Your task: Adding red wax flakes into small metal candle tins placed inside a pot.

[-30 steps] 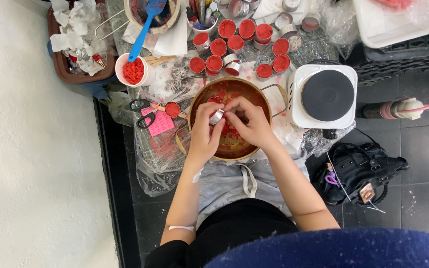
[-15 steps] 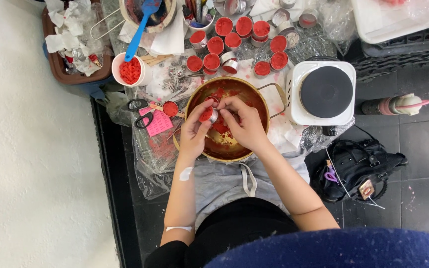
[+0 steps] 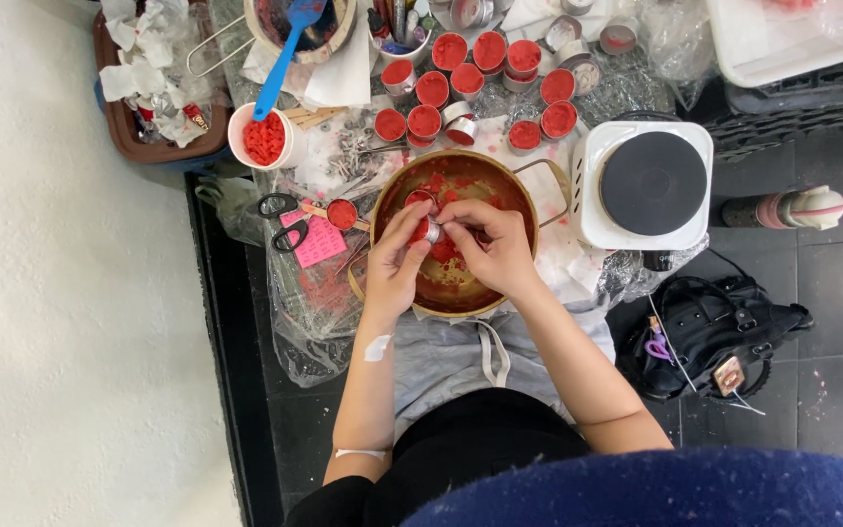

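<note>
Your left hand (image 3: 394,262) and right hand (image 3: 492,249) pinch a small metal cup (image 3: 428,230) of red wax over the brass pot (image 3: 454,234). Beyond, filled red cups (image 3: 475,73) crowd the surface; your fingers hide the cup's rim.

Both hands, left hand (image 3: 394,262) and right hand (image 3: 493,246), meet over the pot (image 3: 454,185), pinching a small tin cup (image 3: 429,230) between them. Right of the pot stands a hot plate (image 3: 652,183); further right and nearer, a bag (image 3: 709,337) lies on the floor. Left of the pot lie scissors (image 3: 278,217). Beyond it sit many filled tins (image 3: 461,78), with a cup (image 3: 263,137) to their left.
</note>
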